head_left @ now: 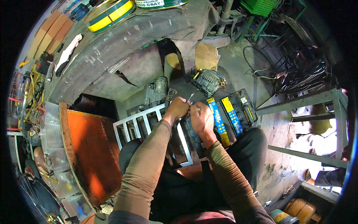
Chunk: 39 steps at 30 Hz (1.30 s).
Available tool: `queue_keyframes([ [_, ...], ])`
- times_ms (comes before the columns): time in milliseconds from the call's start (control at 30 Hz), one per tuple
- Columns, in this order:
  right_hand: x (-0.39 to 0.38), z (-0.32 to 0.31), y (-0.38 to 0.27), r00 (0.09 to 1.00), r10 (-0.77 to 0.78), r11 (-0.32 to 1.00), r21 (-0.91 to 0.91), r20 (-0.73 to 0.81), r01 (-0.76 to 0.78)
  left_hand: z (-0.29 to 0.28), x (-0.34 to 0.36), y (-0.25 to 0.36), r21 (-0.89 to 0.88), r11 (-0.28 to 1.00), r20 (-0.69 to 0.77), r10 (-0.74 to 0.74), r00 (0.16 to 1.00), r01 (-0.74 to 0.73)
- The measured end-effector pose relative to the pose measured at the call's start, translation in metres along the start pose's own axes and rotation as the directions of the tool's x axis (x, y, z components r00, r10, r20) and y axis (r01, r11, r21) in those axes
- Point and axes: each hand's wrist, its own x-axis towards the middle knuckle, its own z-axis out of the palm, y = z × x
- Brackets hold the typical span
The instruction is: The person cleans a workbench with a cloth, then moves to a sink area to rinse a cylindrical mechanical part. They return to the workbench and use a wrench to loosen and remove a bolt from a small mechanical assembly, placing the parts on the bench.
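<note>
My left hand [177,111] and my right hand [202,118] are close together in front of me, fingers curled. Between them a slim, shiny metal tool [191,97] sticks out from the left fingers; its exact kind is hard to make out. The right fingers pinch at a small metal part, largely covered by the hands. Just beyond lies an alternator [209,81] with a ribbed metal housing. A grey cylindrical motor unit [156,89] rests on the ground to its left. Below my left forearm sits a silvery barred metal frame [135,126].
Two black batteries with blue and yellow labels [239,110] stand right of my hands. An orange-brown panel [93,149] is on the left, beside clear plastic bins [56,142]. A cloth-covered bench [138,37] curves across the back. A metal stand [305,102] and tangled cables [298,80] occupy the right.
</note>
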Motion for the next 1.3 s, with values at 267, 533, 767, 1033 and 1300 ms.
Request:
queue_keyframes([
  [267, -0.009, 0.008, -0.001, 0.992, -0.038, 0.996, 0.069, -0.124, 0.047, 0.0, 0.007, 0.013, 0.241, 0.97, 0.01, -0.015, 1.0, 0.013],
  [533, -0.038, 0.033, 0.013, 0.97, -0.187, 0.982, 0.001, -0.156, 0.189, -0.004, 0.021, 0.011, 0.218, 0.971, -0.004, -0.105, 0.994, 0.103],
  [767, -0.039, 0.03, 0.021, 0.971, -0.184, 0.983, -0.003, -0.154, 0.186, -0.014, 0.013, 0.023, 0.007, 0.977, 0.192, -0.213, 0.958, 0.215],
  [1033, -0.038, 0.027, 0.027, 0.974, -0.188, 0.981, 0.015, -0.129, 0.192, -0.035, -0.003, 0.05, 0.14, 0.97, 0.168, -0.223, 0.96, 0.2],
  [1300, -0.037, 0.031, 0.026, 0.972, -0.186, 0.98, 0.041, -0.145, 0.193, -0.075, -0.075, 0.091, 0.035, 0.999, -0.017, -0.009, 1.0, 0.009],
])
